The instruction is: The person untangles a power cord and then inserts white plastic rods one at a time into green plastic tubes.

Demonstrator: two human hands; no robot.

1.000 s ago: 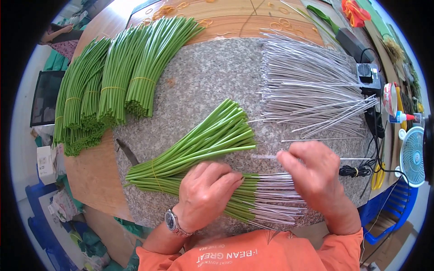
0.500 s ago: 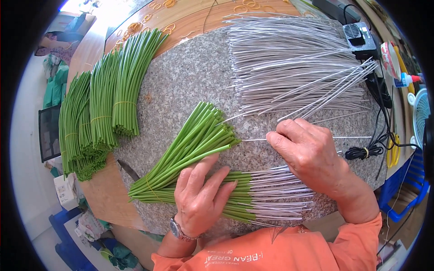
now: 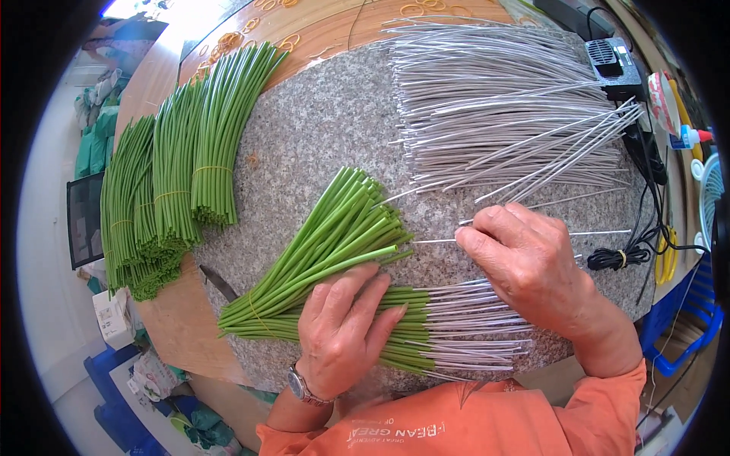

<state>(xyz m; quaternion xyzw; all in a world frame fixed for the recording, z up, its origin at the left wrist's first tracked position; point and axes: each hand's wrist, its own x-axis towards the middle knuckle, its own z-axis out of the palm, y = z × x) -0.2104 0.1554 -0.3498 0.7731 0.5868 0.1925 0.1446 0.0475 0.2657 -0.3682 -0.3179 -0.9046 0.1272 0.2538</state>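
The left hand [image 3: 342, 319] is lying over the bundle [image 3: 319, 281] of green stems, its fingers bending and standing slightly apart, the thumb spreading away from them. Its fingertips are touching the upper stems, but one cannot tell whether they are gripping any. The right hand [image 3: 517, 247] is pinching a thin wire [image 3: 435, 242] between thumb and forefinger, the other fingers curling in. The wire is running roughly level across the picture, its left tip pointing at the stem ends; whether it is touching or entering a stem cannot be told.

The bundle is resting on a speckled slab [image 3: 319, 114], a yellow band [image 3: 255, 310] circling it near its left end. Its upper stems are fanning up and right, while pale wires [image 3: 475, 319] are sticking out of the lower ones. Beyond the right hand, a wire pile [image 3: 502, 106] is covering the slab's far right part. Banded stem bundles [image 3: 217, 152] are lying at the far left. A black cord [image 3: 608, 258] is coiling to the right, near yellow scissors [image 3: 667, 254].
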